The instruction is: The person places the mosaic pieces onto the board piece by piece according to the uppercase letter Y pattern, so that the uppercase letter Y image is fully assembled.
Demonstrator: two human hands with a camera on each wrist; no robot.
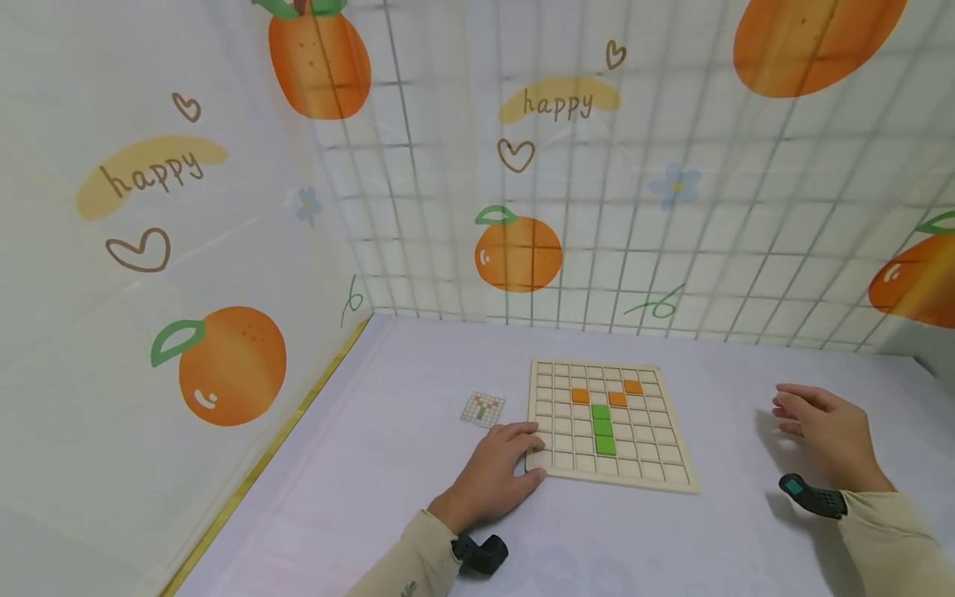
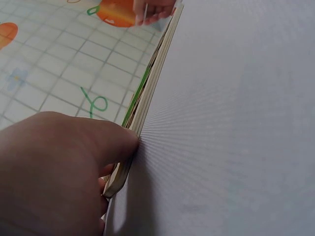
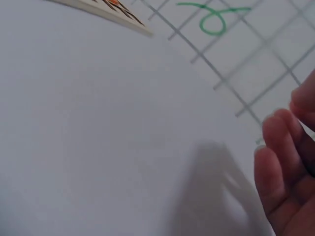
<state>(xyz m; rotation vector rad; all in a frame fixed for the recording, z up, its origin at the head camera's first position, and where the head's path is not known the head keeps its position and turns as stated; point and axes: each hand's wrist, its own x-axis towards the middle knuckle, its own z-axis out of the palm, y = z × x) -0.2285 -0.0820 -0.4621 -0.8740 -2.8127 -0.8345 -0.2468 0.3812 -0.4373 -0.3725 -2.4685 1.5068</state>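
Note:
A square wooden grid board (image 1: 649,452) lies flat on the table. Three green tiles (image 1: 604,429) form a column in its cells, and three orange tiles (image 1: 579,396) sit higher up, one left of the column and two to the right. My left hand (image 1: 496,468) holds the board's near left corner, thumb along the front edge and fingers at the left side. Over the table to the right of the board is my right hand (image 1: 828,431), its fingers loosely bent; no object shows in it. A small pattern card (image 1: 482,409) lies left of the board.
A pale cloth covers the table (image 1: 358,464). Behind it and on the left hang white curtains (image 1: 440,166) printed with oranges, hearts and lettering, with wire mesh (image 1: 582,191) at the back. Each wrist carries a black strap device (image 1: 813,497).

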